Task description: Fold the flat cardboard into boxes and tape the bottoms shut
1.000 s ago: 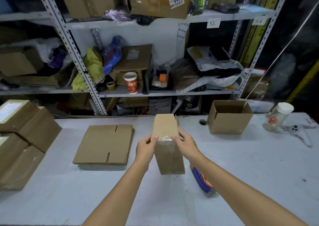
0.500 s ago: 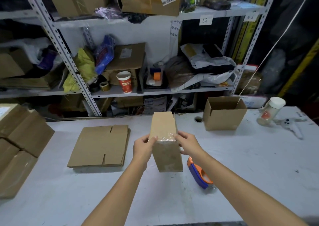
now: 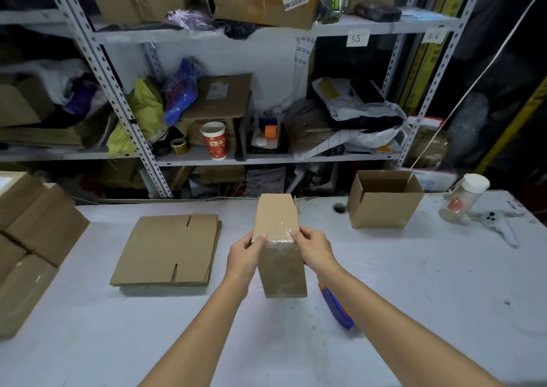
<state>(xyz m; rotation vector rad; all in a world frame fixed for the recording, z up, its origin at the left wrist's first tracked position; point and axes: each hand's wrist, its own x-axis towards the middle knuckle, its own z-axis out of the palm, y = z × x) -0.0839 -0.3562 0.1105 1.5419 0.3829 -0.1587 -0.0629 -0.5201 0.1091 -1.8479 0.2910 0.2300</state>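
Head view shows the box [image 3: 281, 265] held over the table [image 3: 414, 298], near its middle. The left hand [image 3: 245, 256] and right hand [image 3: 313, 250] clamp its sides, thumbs pressing the clear tape [image 3: 279, 234] around the edge, probably to make it stick. The flat cardboard [image 3: 168, 250] lies at the left. The tape dispenser [image 3: 337, 306] lies under the right wrist and blocks nothing.

the held box [image 3: 282, 271] is plain brown cardboard, with glossy clear tape [image 3: 281, 236] across it. the flat cardboard stack [image 3: 168, 250] and the open box [image 3: 381, 210] are the same brown. the table [image 3: 414, 298] is pale grey-white, flecked with dark scuffs. the tape dispenser [image 3: 336, 309] is blue and orange. the paper cup [image 3: 215, 142] is red with a white rim; the jar [image 3: 461, 198] is clear, with a white lid and red label.
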